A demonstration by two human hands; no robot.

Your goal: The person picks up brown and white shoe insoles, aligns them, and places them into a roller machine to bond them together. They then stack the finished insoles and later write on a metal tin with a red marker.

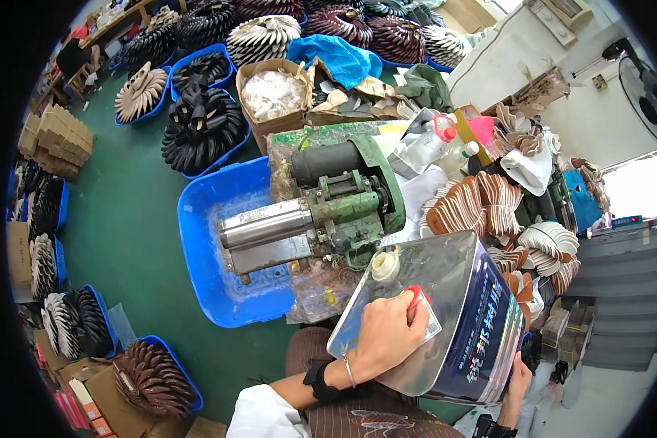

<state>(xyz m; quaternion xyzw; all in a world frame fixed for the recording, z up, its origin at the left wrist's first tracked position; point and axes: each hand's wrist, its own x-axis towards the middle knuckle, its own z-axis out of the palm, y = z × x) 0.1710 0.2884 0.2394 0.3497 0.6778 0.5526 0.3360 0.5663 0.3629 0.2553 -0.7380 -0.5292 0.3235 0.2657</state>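
Observation:
A large rectangular metal can [445, 292] with a dark blue printed side is held tilted above my lap. Its grey top carries a whitish spout [385, 266] and a red handle [415, 293]. My left hand [393, 332] is closed around that handle, with the spout just beyond the knuckles. My right hand [517, 381] grips the lower right edge of the can, its fingers partly hidden. Just beyond the can is a green machine [350, 208] with a shiny metal roller [266, 224]. The roller reaches over a blue tub [197, 270] with whitish residue inside.
Stacks of brown and white shoe-sole-shaped pieces [456, 208] stand right of the machine, near a clear bottle [456, 157]. A cardboard box [274, 91] of white scraps sits behind it. Blue bins with black pieces [204, 131] line the green floor [135, 219]. A fan [646, 98] hangs at right.

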